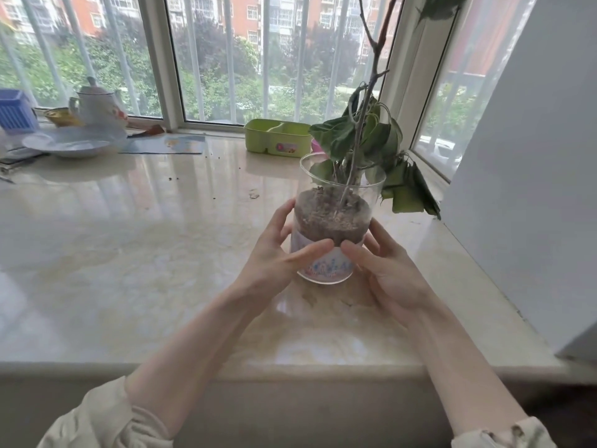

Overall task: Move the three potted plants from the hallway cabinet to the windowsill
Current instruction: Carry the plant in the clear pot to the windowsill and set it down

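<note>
A clear plastic pot (332, 218) full of brown soil carries a thin tall stem with drooping green leaves (361, 137). Its base has a white band with a blue and pink print. It stands on the shiny marble windowsill (145, 240), right of centre. My left hand (277, 253) wraps its left side, and my right hand (384, 266) wraps its right side. The two thumbs nearly meet across the pot's front. No other potted plant is in view.
A green two-part box (277, 137) sits behind the pot by the window. At the far left stand a white teapot (97, 106), a white plate (71, 143), a yellow bowl (59, 116) and a blue basket (14, 109). A white wall panel (523, 173) juts in on the right.
</note>
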